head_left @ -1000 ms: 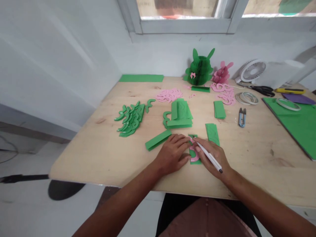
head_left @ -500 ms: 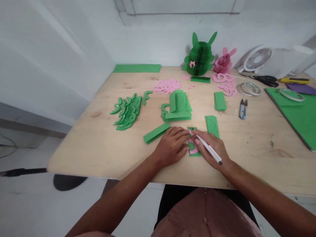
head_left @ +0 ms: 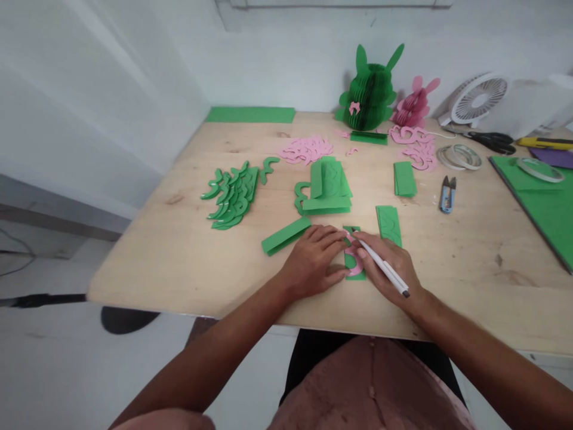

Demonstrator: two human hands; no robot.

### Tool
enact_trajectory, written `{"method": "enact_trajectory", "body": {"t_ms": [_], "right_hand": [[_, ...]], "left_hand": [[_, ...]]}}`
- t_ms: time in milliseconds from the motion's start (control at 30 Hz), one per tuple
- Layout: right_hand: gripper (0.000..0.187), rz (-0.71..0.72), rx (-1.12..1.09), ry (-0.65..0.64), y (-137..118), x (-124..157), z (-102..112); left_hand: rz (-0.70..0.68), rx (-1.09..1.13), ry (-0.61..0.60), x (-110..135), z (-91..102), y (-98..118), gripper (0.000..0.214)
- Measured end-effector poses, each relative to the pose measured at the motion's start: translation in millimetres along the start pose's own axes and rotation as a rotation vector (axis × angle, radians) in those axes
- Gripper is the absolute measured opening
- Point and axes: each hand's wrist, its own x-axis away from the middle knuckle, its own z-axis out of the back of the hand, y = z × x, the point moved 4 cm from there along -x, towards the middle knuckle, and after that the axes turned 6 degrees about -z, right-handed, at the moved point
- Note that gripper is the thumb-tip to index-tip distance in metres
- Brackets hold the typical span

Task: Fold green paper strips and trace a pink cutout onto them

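Note:
My right hand [head_left: 390, 266] is closed round a white pen [head_left: 385, 269] with a dark end cap. Its tip points at the upper part of a curvy pink paper template [head_left: 354, 263], which lies on a narrow green paper strip [head_left: 354, 277]. With fingers bent and thumb apart, my left hand [head_left: 313, 260] holds the template's left side down against the strip. A folded green strip [head_left: 285, 236] lies just left of my left hand. Beyond my right hand is a green paper piece [head_left: 389, 224] with curved lines drawn on it.
Green cutouts [head_left: 233, 197] are piled at left, pink cutouts [head_left: 307, 149] behind. Folded green papers [head_left: 329, 185] lie mid-table. Blue snips [head_left: 447, 196], tape rolls [head_left: 460, 157], black scissors [head_left: 492, 141] and a white fan [head_left: 481, 98] are at right. A green honeycomb paper figure [head_left: 371, 95] stands behind.
The view has shifted slightly, so the tabletop things appear a little higher and further right. Both hands keep their hold, with the pen tip still near the template's top.

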Motion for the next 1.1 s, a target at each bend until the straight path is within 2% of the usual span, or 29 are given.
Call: {"method": "enact_trajectory", "body": {"t_ms": [333, 567, 900, 1100], "right_hand": [[0.031, -0.039, -0.096, -0.042, 3.3, 1.6, -0.7], [0.028, -0.041, -0.059, -0.048, 2.3, -0.7, 1.0], [0.029, -0.113, -0.126, -0.070, 7.2, 2.2, -1.1], [0.029, -0.151, -0.114, -0.080, 2.6, 1.7, 10.0]], "left_hand": [[-0.006, 0.006, 0.009, 0.5, -0.7, -0.9, 0.034], [-0.016, -0.010, -0.004, 0.7, -1.3, -1.3, 0.038], [-0.028, -0.034, -0.026, 0.0, -0.5, -0.8, 0.028], [-0.030, -0.032, -0.006, 0.1, -0.4, -0.3, 0.028]]}}
